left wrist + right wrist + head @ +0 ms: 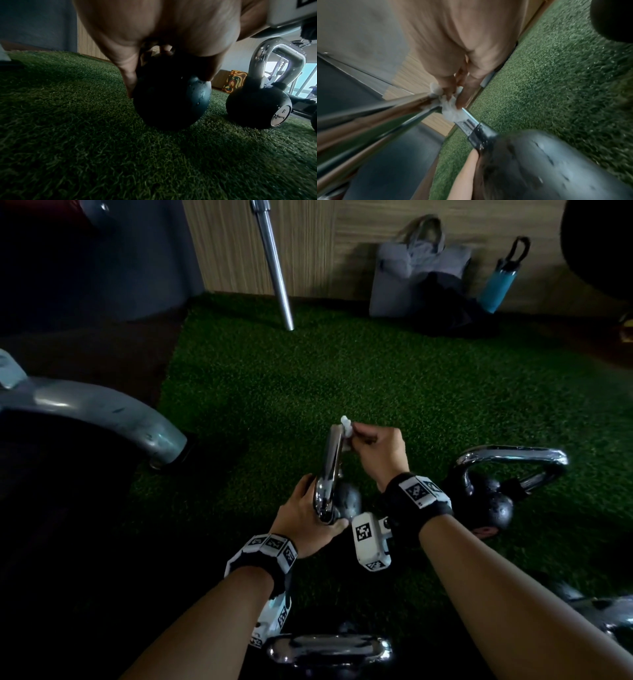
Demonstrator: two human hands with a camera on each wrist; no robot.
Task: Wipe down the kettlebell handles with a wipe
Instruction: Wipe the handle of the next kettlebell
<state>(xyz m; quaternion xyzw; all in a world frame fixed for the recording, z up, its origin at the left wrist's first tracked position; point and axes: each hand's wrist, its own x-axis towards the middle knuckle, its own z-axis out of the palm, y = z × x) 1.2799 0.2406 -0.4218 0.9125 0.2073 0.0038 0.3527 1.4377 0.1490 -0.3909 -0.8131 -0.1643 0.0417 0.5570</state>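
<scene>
A small black kettlebell (349, 501) (171, 102) with a chrome handle (330, 460) (373, 119) stands on the green turf. My left hand (308, 515) grips the near end of the handle, where it meets the ball. My right hand (376, 446) (458, 89) pinches a crumpled white wipe (346, 428) (452, 109) against the far top corner of the same handle. The right wrist view is blurred. A second, larger kettlebell (496, 491) (257, 105) stands just to the right.
A third chrome handle (329, 648) lies near my left forearm, and part of another kettlebell (596, 611) at the lower right. A grey machine leg (137, 419) stands left. A steel bar (274, 265), a grey bag (418, 275) and a blue bottle (500, 282) lean against the back wall.
</scene>
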